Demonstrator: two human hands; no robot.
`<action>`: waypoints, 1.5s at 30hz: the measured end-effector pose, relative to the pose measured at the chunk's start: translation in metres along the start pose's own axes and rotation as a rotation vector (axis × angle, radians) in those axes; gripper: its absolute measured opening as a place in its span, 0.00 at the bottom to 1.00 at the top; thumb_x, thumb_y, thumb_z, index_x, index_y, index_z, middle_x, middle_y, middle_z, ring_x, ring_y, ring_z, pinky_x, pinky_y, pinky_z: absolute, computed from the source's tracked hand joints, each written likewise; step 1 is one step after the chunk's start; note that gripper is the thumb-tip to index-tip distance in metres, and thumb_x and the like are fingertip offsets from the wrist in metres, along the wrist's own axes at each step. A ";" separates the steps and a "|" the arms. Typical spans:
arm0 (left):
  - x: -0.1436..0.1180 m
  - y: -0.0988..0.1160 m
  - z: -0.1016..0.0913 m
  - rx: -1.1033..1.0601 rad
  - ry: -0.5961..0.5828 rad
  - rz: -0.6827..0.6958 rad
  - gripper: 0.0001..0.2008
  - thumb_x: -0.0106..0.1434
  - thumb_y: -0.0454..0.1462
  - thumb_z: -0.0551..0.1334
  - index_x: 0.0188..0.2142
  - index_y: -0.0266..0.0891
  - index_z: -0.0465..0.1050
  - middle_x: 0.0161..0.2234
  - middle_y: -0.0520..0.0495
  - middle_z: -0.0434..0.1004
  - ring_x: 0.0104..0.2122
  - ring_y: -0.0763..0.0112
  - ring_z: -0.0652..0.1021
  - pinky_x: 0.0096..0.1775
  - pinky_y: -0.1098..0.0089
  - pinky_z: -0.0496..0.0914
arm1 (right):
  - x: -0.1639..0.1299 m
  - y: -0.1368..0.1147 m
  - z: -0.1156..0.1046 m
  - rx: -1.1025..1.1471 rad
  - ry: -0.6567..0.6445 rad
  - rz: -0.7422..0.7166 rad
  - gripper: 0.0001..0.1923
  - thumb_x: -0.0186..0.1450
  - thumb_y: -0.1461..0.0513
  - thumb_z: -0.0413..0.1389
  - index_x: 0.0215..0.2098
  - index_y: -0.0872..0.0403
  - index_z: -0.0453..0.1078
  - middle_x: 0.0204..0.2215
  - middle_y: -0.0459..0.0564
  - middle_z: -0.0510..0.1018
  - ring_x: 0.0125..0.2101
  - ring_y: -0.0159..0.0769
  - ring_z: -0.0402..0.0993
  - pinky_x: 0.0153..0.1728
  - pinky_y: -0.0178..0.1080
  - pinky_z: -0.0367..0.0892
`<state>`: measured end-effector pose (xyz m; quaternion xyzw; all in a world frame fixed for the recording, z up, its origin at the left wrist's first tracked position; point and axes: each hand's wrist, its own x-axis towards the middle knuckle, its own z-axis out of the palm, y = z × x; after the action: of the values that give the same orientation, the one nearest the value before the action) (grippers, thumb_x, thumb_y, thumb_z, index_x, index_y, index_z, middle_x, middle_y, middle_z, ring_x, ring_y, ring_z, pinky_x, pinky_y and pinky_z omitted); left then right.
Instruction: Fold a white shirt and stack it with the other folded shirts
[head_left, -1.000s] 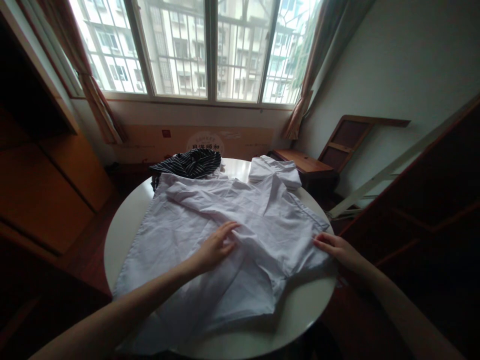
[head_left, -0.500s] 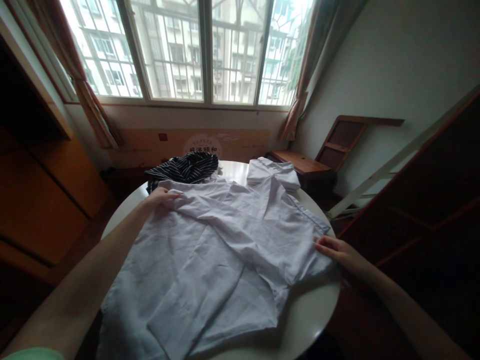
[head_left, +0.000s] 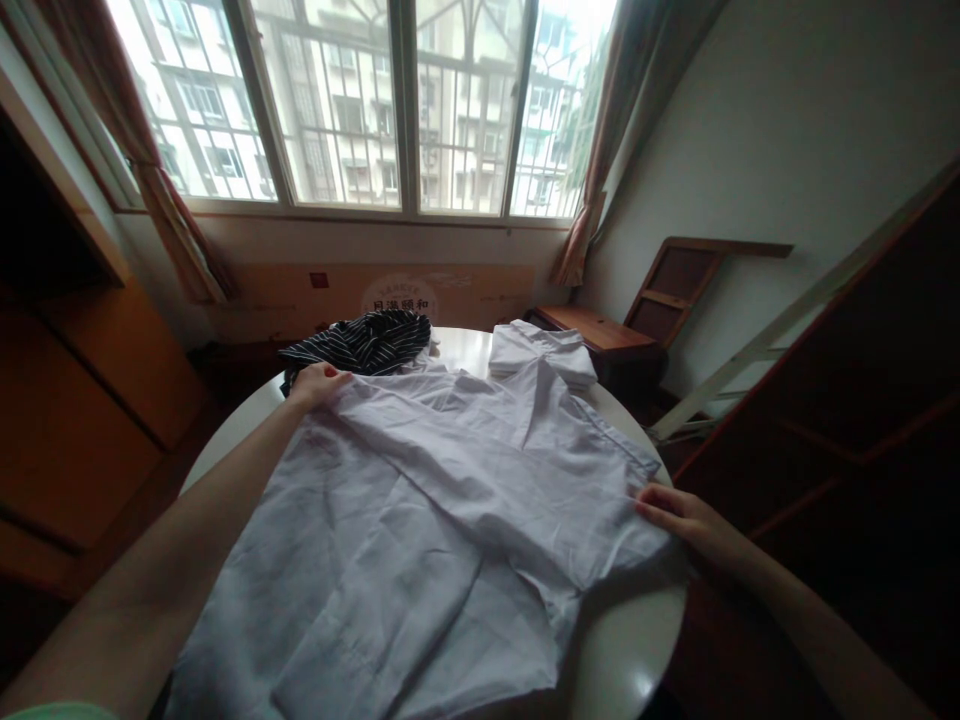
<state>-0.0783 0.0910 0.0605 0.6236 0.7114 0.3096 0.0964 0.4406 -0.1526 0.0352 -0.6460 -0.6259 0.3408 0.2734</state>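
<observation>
A large white shirt (head_left: 420,520) lies spread over a round white table (head_left: 630,640), its lower part reaching past the near left edge. At the shirt's far left, my left hand (head_left: 319,385) pinches the cloth between thumb and fingers. My right hand (head_left: 679,510) grips the shirt's right edge near the table rim. Between the two hands the fabric is drawn fairly taut, with creases running diagonally across it. A collar-like flap stands up a little toward the far side.
A black-and-white striped garment (head_left: 364,340) is heaped at the table's far left. Folded white clothes (head_left: 541,352) are stacked at the far right. Beyond stand a low wooden stool or bench (head_left: 596,328), a leaning wooden frame (head_left: 675,285) and a barred window (head_left: 337,110).
My left hand has shifted slightly left and up, pulling its part of the shirt along. The cloth between my hands looks tauter. My right hand keeps its hold.
</observation>
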 end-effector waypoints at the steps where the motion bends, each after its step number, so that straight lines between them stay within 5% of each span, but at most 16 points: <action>1: -0.001 -0.004 0.002 -0.027 -0.027 -0.001 0.16 0.45 0.49 0.59 0.23 0.38 0.71 0.21 0.48 0.72 0.26 0.65 0.72 0.26 0.72 0.62 | 0.000 0.000 0.000 0.001 -0.002 0.002 0.20 0.53 0.46 0.54 0.23 0.55 0.67 0.22 0.45 0.68 0.26 0.33 0.64 0.28 0.33 0.61; 5: -0.003 -0.018 0.001 -0.213 -0.177 -0.065 0.12 0.42 0.46 0.61 0.18 0.38 0.70 0.15 0.52 0.67 0.19 0.70 0.69 0.21 0.74 0.59 | 0.001 0.000 0.001 0.011 0.001 0.007 0.20 0.53 0.46 0.54 0.24 0.55 0.68 0.23 0.46 0.69 0.26 0.34 0.65 0.29 0.33 0.62; 8: -0.006 -0.022 -0.005 -0.462 -0.252 -0.081 0.14 0.40 0.44 0.63 0.24 0.37 0.74 0.18 0.52 0.70 0.19 0.72 0.69 0.21 0.74 0.60 | 0.002 0.001 0.001 0.004 0.014 0.009 0.20 0.52 0.46 0.54 0.24 0.55 0.68 0.23 0.46 0.69 0.26 0.34 0.65 0.29 0.34 0.62; 13: -0.013 -0.017 -0.012 -0.693 -0.151 -0.047 0.21 0.38 0.47 0.66 0.30 0.36 0.74 0.24 0.50 0.74 0.24 0.70 0.72 0.26 0.73 0.65 | 0.002 0.000 0.002 -0.008 0.009 0.014 0.21 0.52 0.45 0.54 0.23 0.55 0.68 0.22 0.46 0.69 0.26 0.34 0.65 0.29 0.34 0.62; 19: -0.014 -0.013 -0.006 -0.399 0.010 0.004 0.20 0.42 0.48 0.63 0.30 0.36 0.75 0.27 0.48 0.76 0.29 0.68 0.73 0.29 0.74 0.64 | 0.001 -0.003 -0.001 0.033 0.002 0.034 0.22 0.51 0.43 0.54 0.23 0.55 0.67 0.22 0.47 0.69 0.25 0.34 0.65 0.27 0.34 0.62; 25: -0.012 -0.015 -0.004 0.108 -0.200 0.000 0.07 0.46 0.38 0.59 0.25 0.37 0.73 0.26 0.47 0.76 0.31 0.63 0.74 0.33 0.70 0.65 | 0.000 -0.006 -0.005 -0.127 -0.010 0.005 0.21 0.52 0.44 0.52 0.23 0.54 0.68 0.22 0.47 0.71 0.26 0.37 0.67 0.28 0.35 0.63; 28: -0.018 -0.006 0.001 0.298 -0.081 0.001 0.11 0.47 0.36 0.59 0.32 0.35 0.71 0.35 0.39 0.74 0.39 0.53 0.72 0.40 0.61 0.64 | 0.001 -0.012 -0.004 -0.253 -0.008 -0.009 0.20 0.52 0.46 0.52 0.23 0.54 0.69 0.23 0.48 0.73 0.27 0.39 0.69 0.30 0.36 0.62; 32: -0.053 0.030 0.016 0.308 0.194 0.374 0.15 0.54 0.33 0.54 0.42 0.31 0.66 0.44 0.34 0.68 0.47 0.52 0.68 0.48 0.57 0.59 | 0.008 -0.019 0.003 -0.327 0.004 -0.032 0.18 0.54 0.48 0.50 0.24 0.53 0.69 0.24 0.49 0.75 0.28 0.40 0.70 0.31 0.37 0.63; 35: -0.106 0.066 0.026 0.133 0.048 0.811 0.14 0.60 0.36 0.52 0.45 0.34 0.65 0.45 0.38 0.69 0.47 0.61 0.68 0.49 0.62 0.61 | 0.014 -0.021 0.013 -0.420 0.044 -0.057 0.15 0.55 0.51 0.49 0.24 0.53 0.67 0.24 0.50 0.74 0.26 0.40 0.70 0.30 0.39 0.63; 39: -0.177 0.100 0.030 0.010 -0.328 1.391 0.22 0.58 0.46 0.56 0.49 0.38 0.62 0.48 0.41 0.68 0.49 0.63 0.67 0.49 0.63 0.63 | 0.006 -0.039 0.039 -0.564 0.416 -0.218 0.11 0.56 0.53 0.50 0.26 0.53 0.62 0.27 0.52 0.72 0.30 0.41 0.68 0.33 0.41 0.62; 41: -0.197 0.107 0.031 0.012 -0.410 1.467 0.24 0.57 0.46 0.57 0.51 0.37 0.61 0.50 0.40 0.68 0.50 0.62 0.67 0.50 0.63 0.63 | -0.009 -0.058 0.058 -0.575 0.434 -0.355 0.12 0.58 0.52 0.50 0.26 0.52 0.59 0.25 0.50 0.69 0.28 0.37 0.66 0.32 0.39 0.61; 45: -0.204 0.105 0.039 0.055 -0.476 1.454 0.20 0.58 0.34 0.56 0.51 0.36 0.61 0.50 0.42 0.68 0.52 0.65 0.66 0.50 0.65 0.63 | -0.044 -0.096 0.100 -0.600 0.193 -0.533 0.10 0.58 0.55 0.53 0.27 0.53 0.60 0.24 0.47 0.67 0.25 0.33 0.64 0.27 0.35 0.59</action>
<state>0.0706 -0.0861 0.0383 0.9869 0.0894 0.1344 0.0033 0.3029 -0.1975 0.0526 -0.5413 -0.8143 -0.0017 0.2093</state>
